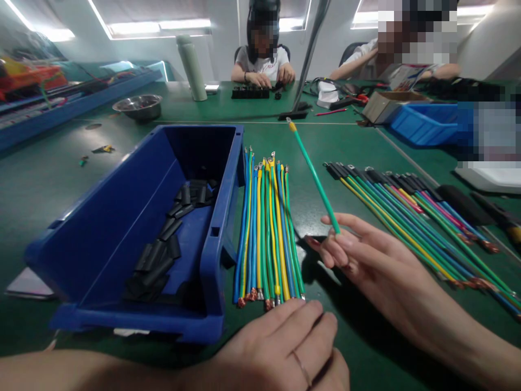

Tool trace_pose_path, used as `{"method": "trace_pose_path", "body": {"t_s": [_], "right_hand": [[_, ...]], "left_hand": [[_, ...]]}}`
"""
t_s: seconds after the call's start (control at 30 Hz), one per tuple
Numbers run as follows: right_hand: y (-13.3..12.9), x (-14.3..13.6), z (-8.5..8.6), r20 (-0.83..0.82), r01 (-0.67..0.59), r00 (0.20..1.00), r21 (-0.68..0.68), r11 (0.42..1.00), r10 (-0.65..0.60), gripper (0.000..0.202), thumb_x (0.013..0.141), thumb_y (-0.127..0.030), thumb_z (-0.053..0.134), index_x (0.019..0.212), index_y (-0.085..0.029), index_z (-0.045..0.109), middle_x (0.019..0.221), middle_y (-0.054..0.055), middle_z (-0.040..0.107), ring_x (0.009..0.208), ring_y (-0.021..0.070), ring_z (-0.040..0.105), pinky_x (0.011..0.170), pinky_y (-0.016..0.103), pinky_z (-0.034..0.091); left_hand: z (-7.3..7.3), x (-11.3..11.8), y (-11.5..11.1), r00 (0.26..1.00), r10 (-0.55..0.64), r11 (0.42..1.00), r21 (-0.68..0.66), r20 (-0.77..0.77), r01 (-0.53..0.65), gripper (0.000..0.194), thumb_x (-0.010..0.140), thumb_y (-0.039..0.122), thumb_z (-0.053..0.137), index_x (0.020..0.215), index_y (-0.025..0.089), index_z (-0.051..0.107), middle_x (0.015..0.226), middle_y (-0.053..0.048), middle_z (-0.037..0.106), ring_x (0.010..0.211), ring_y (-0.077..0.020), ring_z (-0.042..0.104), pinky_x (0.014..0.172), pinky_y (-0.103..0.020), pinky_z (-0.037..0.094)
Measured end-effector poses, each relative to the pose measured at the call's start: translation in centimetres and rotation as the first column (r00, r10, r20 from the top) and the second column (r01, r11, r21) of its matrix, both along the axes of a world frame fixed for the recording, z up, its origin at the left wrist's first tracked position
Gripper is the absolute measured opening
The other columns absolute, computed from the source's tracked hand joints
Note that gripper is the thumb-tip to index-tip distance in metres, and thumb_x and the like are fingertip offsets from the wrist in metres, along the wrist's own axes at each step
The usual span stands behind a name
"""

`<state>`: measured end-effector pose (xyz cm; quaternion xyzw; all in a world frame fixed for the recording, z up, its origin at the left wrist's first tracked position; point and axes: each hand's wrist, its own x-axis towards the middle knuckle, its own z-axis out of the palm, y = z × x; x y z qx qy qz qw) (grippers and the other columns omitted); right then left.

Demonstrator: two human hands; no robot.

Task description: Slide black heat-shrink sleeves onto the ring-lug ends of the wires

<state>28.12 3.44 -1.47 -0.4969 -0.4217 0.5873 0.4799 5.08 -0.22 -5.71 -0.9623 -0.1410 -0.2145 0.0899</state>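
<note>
My right hand pinches the lower end of a green cable between thumb and fingers. That cable slants up and away, with a yellow sleeve and a metal ring lug at its far tip. My left hand, a ring on one finger, is low at the near ends of a row of cables. Its fingers are curled and close together; what lies under them is hidden. The row is blue, green and yellow, with lugs at the far ends and bare copper at several near ends.
A deep blue bin on the left holds short black sleeves. To the right lie more cables with black-sleeved lug ends. Farther back are a metal bowl, a pale green bottle, a metal stand and two seated people.
</note>
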Motion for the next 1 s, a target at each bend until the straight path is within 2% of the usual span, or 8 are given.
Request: {"method": "trace_pose_path", "body": {"t_s": [0.17, 0.33, 0.43, 0.53, 0.63, 0.73, 0.83, 1.0], "right_hand": [[0.2, 0.9, 1.0, 0.033, -0.010, 0.999, 0.094, 0.996, 0.007, 0.038, 0.085, -0.049, 0.101, 0.104, -0.029, 0.074, 0.089, 0.000, 0.077, 0.079, 0.0209, 0.076, 0.077, 0.034, 0.067], [0.0, 1.8, 1.9, 0.042, 0.019, 0.999, 0.113, 0.993, -0.024, 0.035, 0.090, -0.052, 0.097, 0.104, -0.033, 0.071, 0.079, -0.002, 0.073, 0.057, 0.0171, 0.065, 0.049, 0.028, 0.052], [0.0, 2.3, 2.0, 0.082, 0.048, 0.995, 0.136, 0.990, -0.059, 0.030, 0.098, -0.059, 0.088, 0.104, -0.034, 0.072, 0.072, -0.003, 0.066, 0.049, 0.0154, 0.052, 0.039, 0.027, 0.038], [-0.1, 2.4, 2.0, 0.213, 0.034, 0.973, 0.233, 0.972, -0.085, 0.039, 0.102, -0.073, 0.080, 0.103, -0.035, 0.074, 0.063, -0.005, 0.057, 0.045, 0.0145, 0.044, 0.036, 0.027, 0.032], [-0.3, 2.4, 2.0, 0.437, -0.050, 0.890, 0.368, 0.928, -0.126, 0.038, 0.108, -0.071, 0.072, 0.109, -0.034, 0.077, 0.062, -0.005, 0.059, 0.046, 0.0142, 0.050, 0.038, 0.026, 0.038], [-0.5, 2.5, 1.5, 0.605, -0.240, 0.791, 0.443, 0.864, -0.091, 0.023, 0.114, -0.051, 0.068, 0.111, -0.031, 0.079, 0.064, -0.004, 0.066, 0.048, 0.0140, 0.058, 0.044, 0.025, 0.046], [-0.9, 2.6, 0.4, 0.689, -0.428, 0.725, 0.452, 0.783, -0.001, 0.014, 0.110, -0.032, 0.069, 0.112, -0.030, 0.083, 0.080, 0.001, 0.082, 0.060, 0.0166, 0.074, 0.056, 0.025, 0.056], [-1.7, 2.7, -1.0, 0.733, -0.506, 0.680, 0.431, 0.747, 0.038, 0.021, 0.114, -0.041, 0.069, 0.116, -0.031, 0.088, 0.072, 0.001, 0.078, 0.053, 0.0170, 0.068, 0.052, 0.026, 0.053]], "left_hand": [[0.5, 0.1, 0.1, 1.000, -0.002, 1.000, -0.004, -0.003, 0.002, 0.023, 0.116, 0.020, 0.065, 0.130, 0.021, 0.082, 0.148, -0.007, 0.083, 0.136, -0.0211, 0.078, 0.124, -0.032, 0.060], [2.6, -0.2, -0.2, 0.994, 0.097, 0.993, -0.077, 0.050, -0.093, 0.032, 0.119, 0.012, 0.053, 0.116, 0.023, 0.083, 0.140, 0.002, 0.086, 0.134, -0.0143, 0.076, 0.126, -0.027, 0.055], [2.3, -0.2, -0.2, 0.995, 0.084, 0.994, -0.070, 0.054, -0.080, 0.025, 0.119, 0.016, 0.060, 0.120, 0.024, 0.084, 0.139, 0.002, 0.086, 0.133, -0.0154, 0.077, 0.126, -0.028, 0.056], [1.1, 0.1, -0.2, 0.990, 0.062, 0.998, -0.035, 0.123, -0.058, 0.016, 0.116, 0.022, 0.069, 0.121, 0.023, 0.084, 0.136, -0.001, 0.087, 0.130, -0.0182, 0.079, 0.125, -0.030, 0.058], [0.3, 0.3, -0.3, 0.980, 0.046, 0.999, -0.028, 0.196, -0.042, 0.015, 0.115, 0.022, 0.070, 0.118, 0.021, 0.085, 0.134, -0.004, 0.087, 0.128, -0.0205, 0.079, 0.123, -0.032, 0.060], [0.1, 0.4, -0.3, 0.975, 0.050, 0.999, -0.028, 0.217, -0.045, 0.014, 0.113, 0.021, 0.072, 0.116, 0.022, 0.085, 0.133, -0.003, 0.087, 0.128, -0.0201, 0.079, 0.123, -0.033, 0.060], [0.2, 0.4, -0.3, 0.972, 0.053, 0.999, -0.016, 0.229, -0.050, 0.013, 0.113, 0.022, 0.073, 0.114, 0.024, 0.086, 0.130, -0.001, 0.088, 0.125, -0.0185, 0.080, 0.121, -0.031, 0.061], [0.5, 0.2, -0.3, 0.978, 0.049, 0.999, -0.026, 0.201, -0.044, 0.017, 0.114, 0.020, 0.069, 0.118, 0.022, 0.085, 0.129, -0.003, 0.088, 0.123, -0.0180, 0.081, 0.123, -0.031, 0.060]]}}
